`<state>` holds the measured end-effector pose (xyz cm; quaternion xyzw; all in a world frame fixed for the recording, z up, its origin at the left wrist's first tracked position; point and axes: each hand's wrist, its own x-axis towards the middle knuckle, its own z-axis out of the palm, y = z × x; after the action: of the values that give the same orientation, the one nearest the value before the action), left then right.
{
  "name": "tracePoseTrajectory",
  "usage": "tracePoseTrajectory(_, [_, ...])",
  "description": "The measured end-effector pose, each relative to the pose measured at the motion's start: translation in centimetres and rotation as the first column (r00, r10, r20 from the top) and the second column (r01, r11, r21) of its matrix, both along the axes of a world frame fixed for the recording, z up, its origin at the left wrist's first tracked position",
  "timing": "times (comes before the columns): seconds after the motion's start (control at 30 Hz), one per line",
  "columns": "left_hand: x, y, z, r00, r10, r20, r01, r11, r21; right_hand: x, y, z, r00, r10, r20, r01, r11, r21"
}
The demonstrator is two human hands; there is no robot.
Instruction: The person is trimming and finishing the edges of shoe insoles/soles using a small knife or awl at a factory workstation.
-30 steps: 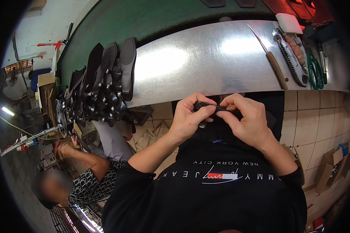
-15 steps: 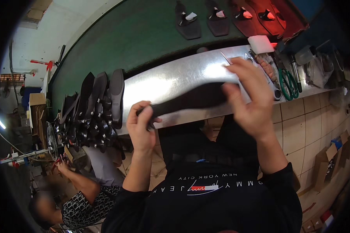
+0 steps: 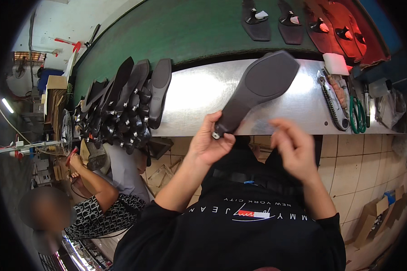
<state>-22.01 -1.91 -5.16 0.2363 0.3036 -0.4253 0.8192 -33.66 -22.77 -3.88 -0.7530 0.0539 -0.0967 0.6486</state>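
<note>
My left hand [image 3: 211, 142] grips a black shoe sole [image 3: 262, 81] by its narrow heel end. A small shiny piece [image 3: 216, 135] shows at that end, beside my fingers. The sole slants up to the right over the metal tabletop, its broad square-toed part farthest from me and an oval outline on the face I see. My right hand [image 3: 295, 149] hovers right of the sole, apart from it, near the table's front edge. Its fingers are loosely bent and apart, slightly smeared by motion, with nothing visible in them.
Black soles and heel pieces [image 3: 133, 104] are heaped on the left. Several soles with straps [image 3: 256, 22] lie on the green surface [image 3: 194, 31] behind. At the right lie a utility knife [image 3: 333, 101], green-handled scissors [image 3: 358, 115] and a white block [image 3: 335, 64]. A co-worker [image 3: 104, 194] sits at lower left.
The sole has swung from nearly level to steeply slanted, its broad end now far and its outlined face in view. My right hand has left it and dropped toward me. The view has shifted.
</note>
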Motion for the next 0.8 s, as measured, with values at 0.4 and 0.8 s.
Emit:
tracePoseTrajectory(0.4, [-2.4, -3.2, -1.1, 0.998, -0.063, -0.018, 0.059, 0.983, -0.174, 0.0, 3.9, -3.9, 0.998, 0.051, 0.032, -0.055, 0.992, 0.115])
tracePoseTrajectory(0.8, [-2.3, -4.6, 0.0, 0.692, -0.090, 0.716, -0.320, 0.851, 0.416, -0.3, 3.7, -1.8, 0.867, 0.432, -0.248, -0.107, 0.648, 0.754])
